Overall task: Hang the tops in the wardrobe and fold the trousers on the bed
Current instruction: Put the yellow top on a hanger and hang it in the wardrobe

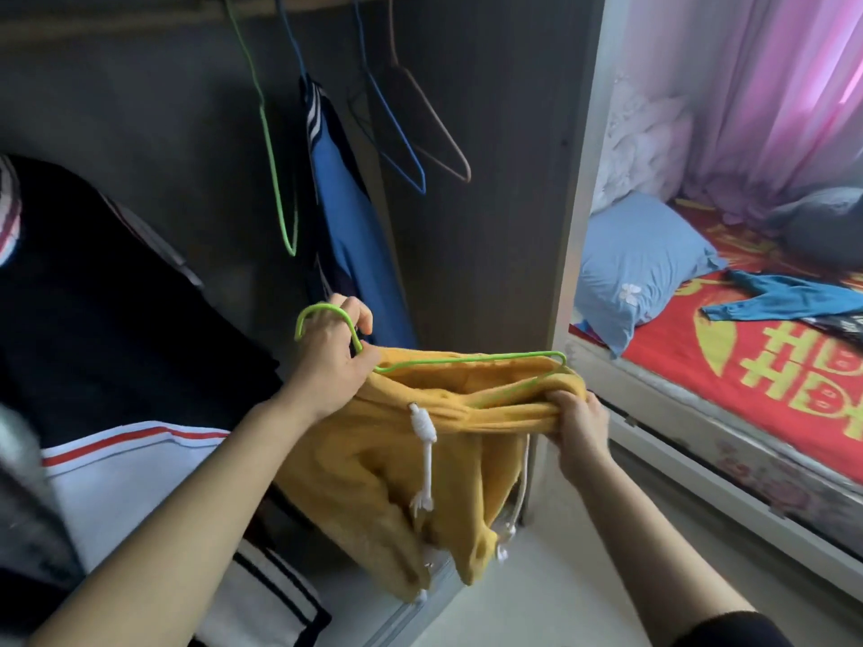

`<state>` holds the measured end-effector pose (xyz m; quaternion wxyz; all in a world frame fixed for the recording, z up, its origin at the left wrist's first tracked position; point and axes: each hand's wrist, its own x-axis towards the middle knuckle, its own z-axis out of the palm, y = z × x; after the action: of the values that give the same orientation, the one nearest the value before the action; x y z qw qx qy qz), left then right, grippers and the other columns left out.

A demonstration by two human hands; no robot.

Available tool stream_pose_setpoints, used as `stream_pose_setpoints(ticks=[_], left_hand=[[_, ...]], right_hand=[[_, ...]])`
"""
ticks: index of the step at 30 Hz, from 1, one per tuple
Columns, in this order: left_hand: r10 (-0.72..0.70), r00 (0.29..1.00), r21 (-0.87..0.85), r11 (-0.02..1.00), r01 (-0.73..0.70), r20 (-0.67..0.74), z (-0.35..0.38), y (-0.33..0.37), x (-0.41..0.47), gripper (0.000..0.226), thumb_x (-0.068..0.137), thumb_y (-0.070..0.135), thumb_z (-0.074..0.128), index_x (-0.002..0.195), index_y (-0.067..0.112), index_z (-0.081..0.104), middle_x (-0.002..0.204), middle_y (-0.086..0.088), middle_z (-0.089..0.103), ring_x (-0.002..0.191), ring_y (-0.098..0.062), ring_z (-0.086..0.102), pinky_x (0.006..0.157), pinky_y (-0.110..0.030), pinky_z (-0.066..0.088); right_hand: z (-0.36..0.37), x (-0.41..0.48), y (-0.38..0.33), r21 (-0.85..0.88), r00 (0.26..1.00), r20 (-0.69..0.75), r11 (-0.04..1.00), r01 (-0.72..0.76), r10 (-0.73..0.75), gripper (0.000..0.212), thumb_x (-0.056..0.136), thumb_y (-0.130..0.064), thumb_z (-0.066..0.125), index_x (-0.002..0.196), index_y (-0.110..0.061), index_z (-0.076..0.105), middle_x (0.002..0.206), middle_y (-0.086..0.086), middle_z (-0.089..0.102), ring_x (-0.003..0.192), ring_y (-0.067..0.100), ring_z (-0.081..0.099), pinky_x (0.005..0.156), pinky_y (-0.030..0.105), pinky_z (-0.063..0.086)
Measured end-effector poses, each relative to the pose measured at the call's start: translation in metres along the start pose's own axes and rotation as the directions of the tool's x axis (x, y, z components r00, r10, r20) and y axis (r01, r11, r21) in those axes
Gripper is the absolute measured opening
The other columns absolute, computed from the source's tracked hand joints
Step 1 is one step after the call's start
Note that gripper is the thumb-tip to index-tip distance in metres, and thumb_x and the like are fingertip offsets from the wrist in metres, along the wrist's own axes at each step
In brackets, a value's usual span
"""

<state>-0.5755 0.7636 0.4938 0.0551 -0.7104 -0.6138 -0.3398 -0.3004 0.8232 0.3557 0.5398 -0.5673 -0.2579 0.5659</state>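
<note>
A mustard-yellow hooded top (pixel 373 483) with white drawstrings hangs between my hands in front of the open wardrobe (pixel 490 226). A green wire hanger (pixel 448 361) lies across its neck opening, one end tucked inside the fabric. My left hand (pixel 327 361) grips the hanger just below its hook. My right hand (pixel 579 422) grips the bunched yellow collar at the hanger's right end. On the bed (pixel 728 366) at the right lie teal trousers (pixel 789 296).
On the wardrobe rail hang an empty green hanger (pixel 275 170), a blue striped garment (pixel 350 235), an empty blue hanger (pixel 397 147) and a brown hanger (pixel 439 128). Dark and white clothes (pixel 116 343) hang at the left. A blue pillow (pixel 640 268) and pink curtain (pixel 770 86) are by the bed.
</note>
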Motion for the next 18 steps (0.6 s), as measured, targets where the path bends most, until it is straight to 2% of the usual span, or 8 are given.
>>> stream_pose_setpoints(ticks=[2,4,7,9,12,14,16,18], left_hand=[[-0.076,0.996,-0.060,0.995,0.079,0.049,0.004,-0.013,-0.012,0.016,0.071,0.032,0.049,0.079,0.020,0.043,0.076,0.000,0.048,0.068,-0.025,0.048,0.061,-0.047,0.044],[-0.134,0.985,-0.102,0.984,0.144,0.106,0.005,-0.016,-0.017,0.014,0.072,0.029,0.051,0.078,0.021,0.041,0.064,0.000,0.046,0.057,-0.023,0.046,0.054,-0.049,0.043],[-0.103,0.975,-0.078,0.990,0.121,0.198,0.003,-0.010,-0.012,0.018,0.075,0.020,0.056,0.077,0.024,0.038,0.057,0.003,0.040,0.050,-0.018,0.039,0.050,-0.044,0.039],[-0.068,0.963,-0.025,0.997,0.077,0.261,0.004,-0.006,-0.009,0.027,0.078,0.011,0.058,0.077,0.025,0.036,0.059,0.006,0.040,0.054,-0.017,0.040,0.051,-0.038,0.036],[-0.024,0.942,0.052,0.999,0.007,0.336,0.013,0.005,-0.008,0.022,0.080,0.009,0.058,0.084,0.021,0.039,0.068,0.006,0.046,0.066,-0.020,0.048,0.059,-0.032,0.029],[-0.027,0.904,0.087,0.996,-0.011,0.428,0.029,0.015,-0.012,0.017,0.084,0.012,0.054,0.099,0.014,0.045,0.083,-0.001,0.055,0.084,-0.028,0.055,0.067,-0.031,0.032],[-0.016,0.875,0.109,0.993,-0.042,0.484,0.048,0.025,-0.018,0.030,0.091,0.016,0.048,0.119,0.006,0.045,0.108,-0.011,0.061,0.104,-0.032,0.056,0.082,-0.034,0.039],[-0.017,0.896,0.106,0.994,-0.034,0.443,0.061,0.033,-0.021,0.036,0.094,0.018,0.045,0.125,0.001,0.041,0.112,-0.016,0.062,0.106,-0.034,0.058,0.084,-0.037,0.043]], right_hand=[[-0.005,-0.003,-0.024,-0.092,0.984,0.058,0.980,0.174,-0.169,0.013,0.079,-0.007,0.061,0.086,-0.018,0.062,0.080,0.009,0.063,0.075,0.022,0.060,0.063,0.032,0.050],[0.000,-0.011,-0.041,-0.191,0.955,0.110,0.937,0.292,-0.276,0.014,0.082,-0.004,0.059,0.086,-0.017,0.061,0.080,0.005,0.062,0.072,0.018,0.059,0.061,0.030,0.049],[0.001,-0.014,-0.055,-0.248,0.942,0.096,0.909,0.336,-0.322,0.011,0.085,-0.005,0.058,0.090,-0.014,0.060,0.081,0.004,0.061,0.073,0.017,0.059,0.058,0.024,0.049],[-0.001,-0.015,-0.069,-0.240,0.929,0.079,0.897,0.370,-0.362,0.010,0.086,-0.005,0.058,0.086,-0.015,0.058,0.078,0.003,0.059,0.071,0.017,0.059,0.056,0.022,0.050],[0.002,-0.022,-0.090,-0.259,0.895,0.120,0.857,0.445,-0.429,0.009,0.082,-0.009,0.060,0.087,-0.017,0.058,0.082,0.008,0.061,0.077,0.023,0.061,0.063,0.034,0.055],[0.015,-0.033,-0.102,-0.315,0.842,0.234,0.782,0.538,-0.486,0.011,0.083,-0.012,0.063,0.092,-0.016,0.059,0.086,0.006,0.062,0.079,0.019,0.061,0.063,0.030,0.055],[0.033,-0.049,-0.107,-0.364,0.781,0.375,0.695,0.620,-0.499,0.018,0.084,-0.023,0.068,0.099,-0.019,0.058,0.090,0.001,0.063,0.083,0.016,0.062,0.066,0.029,0.055],[0.046,-0.062,-0.105,-0.376,0.758,0.472,0.675,0.634,-0.449,0.027,0.085,-0.036,0.071,0.104,-0.022,0.058,0.094,0.000,0.065,0.088,0.015,0.064,0.072,0.032,0.056]])
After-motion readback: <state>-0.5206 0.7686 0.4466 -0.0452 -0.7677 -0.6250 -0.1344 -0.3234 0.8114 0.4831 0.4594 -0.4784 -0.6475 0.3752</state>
